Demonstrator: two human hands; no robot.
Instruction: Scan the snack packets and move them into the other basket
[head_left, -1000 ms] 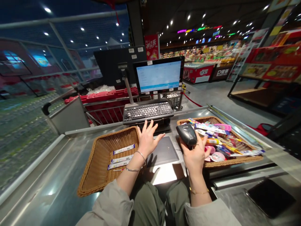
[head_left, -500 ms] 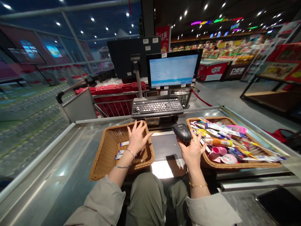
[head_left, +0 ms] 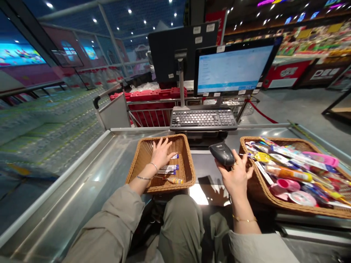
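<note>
My left hand (head_left: 161,154) rests inside a wicker basket (head_left: 142,164) with its fingers spread, holding nothing. Just beside it in that basket lie several slim packaged tubes (head_left: 169,168) and a yellow-orange tube (head_left: 175,180). My right hand (head_left: 236,178) is shut around a black handheld barcode scanner (head_left: 222,153). Its fingers stand close to a second wicker basket (head_left: 255,193), which is heaped with toothpaste tubes (head_left: 287,173), toothbrush packs (head_left: 296,155) and pink plastic items (head_left: 284,185).
A steel checkout counter (head_left: 82,171) runs beneath both baskets. Behind them stand a black keyboard (head_left: 203,119) and a lit monitor (head_left: 233,69). A shopping cart (head_left: 153,109) with red baskets stands beyond the counter. My knees lie below the counter's front.
The view has swung left, shifting everything rightward in the frame. My left hand has moved further over the left basket, and my right hand still holds the scanner.
</note>
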